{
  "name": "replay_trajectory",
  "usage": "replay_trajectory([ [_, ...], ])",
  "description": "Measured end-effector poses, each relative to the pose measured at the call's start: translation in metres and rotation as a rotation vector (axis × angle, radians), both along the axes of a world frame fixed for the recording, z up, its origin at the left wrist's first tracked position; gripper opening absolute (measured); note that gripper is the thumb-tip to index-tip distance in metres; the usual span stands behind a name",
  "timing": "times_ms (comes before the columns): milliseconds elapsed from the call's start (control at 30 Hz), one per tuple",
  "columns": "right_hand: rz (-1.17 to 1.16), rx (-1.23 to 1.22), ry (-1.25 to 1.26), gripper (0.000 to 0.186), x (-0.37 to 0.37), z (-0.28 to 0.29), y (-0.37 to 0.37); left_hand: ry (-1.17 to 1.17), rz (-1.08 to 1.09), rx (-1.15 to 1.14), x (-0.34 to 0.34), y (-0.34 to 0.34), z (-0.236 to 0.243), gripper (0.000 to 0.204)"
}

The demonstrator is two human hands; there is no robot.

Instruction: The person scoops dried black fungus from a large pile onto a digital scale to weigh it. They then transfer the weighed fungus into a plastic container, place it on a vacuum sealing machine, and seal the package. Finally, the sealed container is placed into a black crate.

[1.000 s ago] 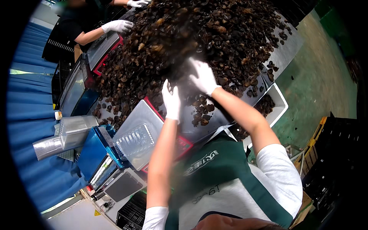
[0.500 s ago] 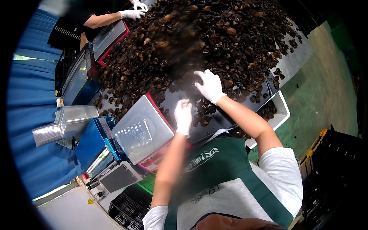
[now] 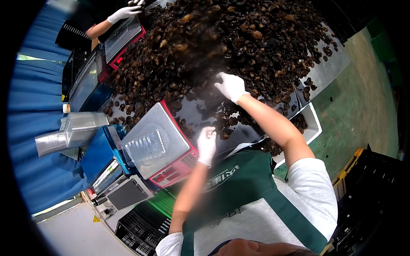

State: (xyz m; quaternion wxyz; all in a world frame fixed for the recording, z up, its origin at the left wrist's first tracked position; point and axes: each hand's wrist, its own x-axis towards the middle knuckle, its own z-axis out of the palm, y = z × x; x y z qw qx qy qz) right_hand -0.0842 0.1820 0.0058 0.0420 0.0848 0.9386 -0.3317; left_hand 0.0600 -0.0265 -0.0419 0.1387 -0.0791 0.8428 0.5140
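Note:
A large heap of dark brown wood ear mushrooms [image 3: 265, 47] covers the table. My right hand [image 3: 232, 88], in a white glove, is at the heap's near edge, thumb and forefinger apart and nothing visible between them. Lower and to the left, my white-gloved left hand [image 3: 207, 147] has its fingers curled in, just right of a red-edged weighing scale [image 3: 177, 141]; whatever the fingers may hold is hidden. A clear plastic tray [image 3: 145, 148] lies on the scale's plate. Loose mushrooms [image 3: 226, 123] are scattered on the dark tabletop between my hands.
Stacked clear trays [image 3: 85, 121] and a blue box-shaped device [image 3: 100, 149] stand left of the scale. A white foam box [image 3: 314, 123] sits below the table's right edge. Another person's gloved hand [image 3: 124, 15] is at the far left, by a second scale [image 3: 124, 40]. Black crates [image 3: 371, 183] stand at right.
My left hand has drawn back toward me, fingers still curled. My right hand has shifted slightly left and away from me. The other person's hands have moved up and left.

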Motion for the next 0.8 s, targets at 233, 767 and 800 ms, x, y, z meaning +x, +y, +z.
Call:
replay_trajectory([
  [233,-0.147,-0.3,0.05,0.025,-0.008,-0.031,0.008,-0.178,0.161,0.344,-0.01,-0.005,0.008,0.013],
  [767,-0.252,-0.652,-0.223,0.023,0.159,0.013,0.15,-0.561,-0.449,0.767,-0.002,0.05,0.068,0.033],
  [800,-0.273,-0.646,-0.17,0.024,0.159,0.009,0.148,-0.598,-0.452,0.733,0.001,0.058,0.076,0.033],
])
